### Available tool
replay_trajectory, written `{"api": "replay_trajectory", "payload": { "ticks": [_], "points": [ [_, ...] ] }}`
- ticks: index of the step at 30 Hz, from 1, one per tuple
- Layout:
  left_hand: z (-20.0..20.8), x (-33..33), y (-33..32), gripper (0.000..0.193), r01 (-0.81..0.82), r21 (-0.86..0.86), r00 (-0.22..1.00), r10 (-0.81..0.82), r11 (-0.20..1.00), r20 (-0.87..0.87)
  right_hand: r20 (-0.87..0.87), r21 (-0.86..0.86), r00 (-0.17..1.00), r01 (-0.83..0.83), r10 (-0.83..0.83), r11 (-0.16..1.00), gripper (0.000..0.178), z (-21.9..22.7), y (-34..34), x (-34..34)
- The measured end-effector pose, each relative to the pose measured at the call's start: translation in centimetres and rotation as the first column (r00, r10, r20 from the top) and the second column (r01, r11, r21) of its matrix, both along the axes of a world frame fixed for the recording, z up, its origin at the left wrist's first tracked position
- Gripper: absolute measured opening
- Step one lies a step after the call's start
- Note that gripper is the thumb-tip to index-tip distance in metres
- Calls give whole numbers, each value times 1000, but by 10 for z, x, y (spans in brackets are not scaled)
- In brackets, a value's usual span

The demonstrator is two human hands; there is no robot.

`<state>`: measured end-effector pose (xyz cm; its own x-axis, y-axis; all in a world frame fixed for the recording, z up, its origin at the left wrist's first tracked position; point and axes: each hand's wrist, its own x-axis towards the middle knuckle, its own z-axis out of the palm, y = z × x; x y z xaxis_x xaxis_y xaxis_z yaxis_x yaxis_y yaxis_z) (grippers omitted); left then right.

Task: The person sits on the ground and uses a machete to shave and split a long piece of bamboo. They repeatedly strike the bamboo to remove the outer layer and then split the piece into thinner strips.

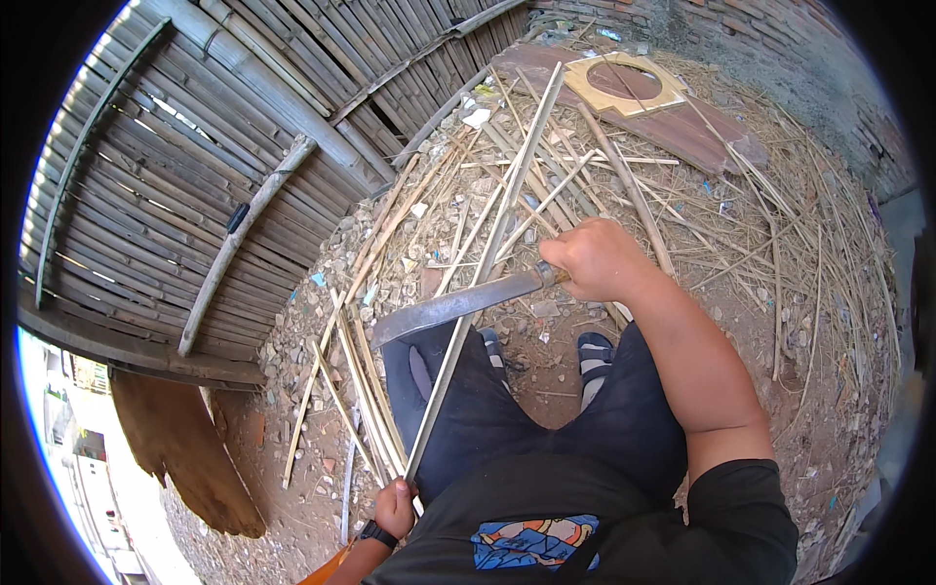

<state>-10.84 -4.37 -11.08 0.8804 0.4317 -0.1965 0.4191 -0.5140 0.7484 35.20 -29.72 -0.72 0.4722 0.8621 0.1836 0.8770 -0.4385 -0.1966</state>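
Observation:
My right hand (597, 259) is closed round the handle of a machete (458, 306) with a broad, curved metal blade. The blade points left and lies across a long split bamboo strip (492, 244), touching or just over it; I cannot tell which. That strip slants from beside my left hip up to the far middle, over my left thigh. Its near end is gripped by my left hand (395, 507), low at the left, with a dark watch on the wrist. Several pale, thin bamboo strips (366, 395) lean just left of my left leg.
Cut bamboo pieces and stones litter the ground ahead. A wooden board (673, 134) at the far right bears a pale square frame with a round hole (624, 83). Bamboo slat wall (175, 195) stands left, brick wall (780, 49) far right. A brown wood sheet (185, 448) leans at lower left.

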Motion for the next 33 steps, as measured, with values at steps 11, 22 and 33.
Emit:
{"api": "replay_trajectory", "payload": {
  "ticks": [11, 22, 33],
  "points": [
    [-17, -12, 30, 65, -166, -423, 969, 68, 891, -237, -141, 175, 973, 207, -183, 963, 24, -15, -15, 34],
    [-24, -15, 38, 64, -137, -444, 978, 49, 885, -203, -180, 308, 917, 397, -356, 865, 37, -24, -33, 58],
    [-23, -13, 36, 61, -151, -391, 980, 84, 908, -183, -267, 289, 811, 582, -520, 760, 31, -21, -41, 69]
  ]
}}
